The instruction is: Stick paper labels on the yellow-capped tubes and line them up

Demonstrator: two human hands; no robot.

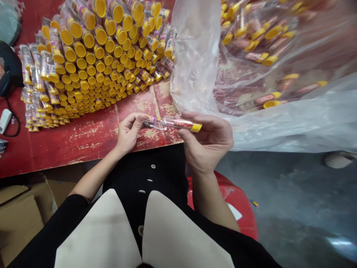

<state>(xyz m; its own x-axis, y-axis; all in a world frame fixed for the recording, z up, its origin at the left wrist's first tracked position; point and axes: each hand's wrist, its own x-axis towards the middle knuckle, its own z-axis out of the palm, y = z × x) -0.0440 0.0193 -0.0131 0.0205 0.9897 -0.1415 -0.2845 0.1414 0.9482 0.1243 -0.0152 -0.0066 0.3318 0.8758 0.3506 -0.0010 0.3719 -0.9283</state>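
Tube, clear with red print and a yellow cap, sits at dial centre, roughly level, cap end toward three o'clock. Right hand, just off centre at three, grasps it near the cap, thumb below, fingers above. Left hand, off centre at nine, has thumb and fingers pinched on a clear wrapper with a bit of purple print. Wrapper meets the tube's nine o'clock end; can't tell if the tube is inside it. Both hands are over the near edge of a red table, paint worn through in patches.

Big stack of yellow-capped tubes at ten to eleven, most caps facing the wearer, some barcodes showing. Large translucent plastic bag from twelve to three, hanging past the table edge; loose tubes in it at one to two, blurred.

Nine-thirty: black device, cut off by the edge. Nine: small white device, black cord beside it. Eight: cardboard box. Five: red stool, partly behind the right arm. Four: grey floor. Six: wearer's black top, pale collar.
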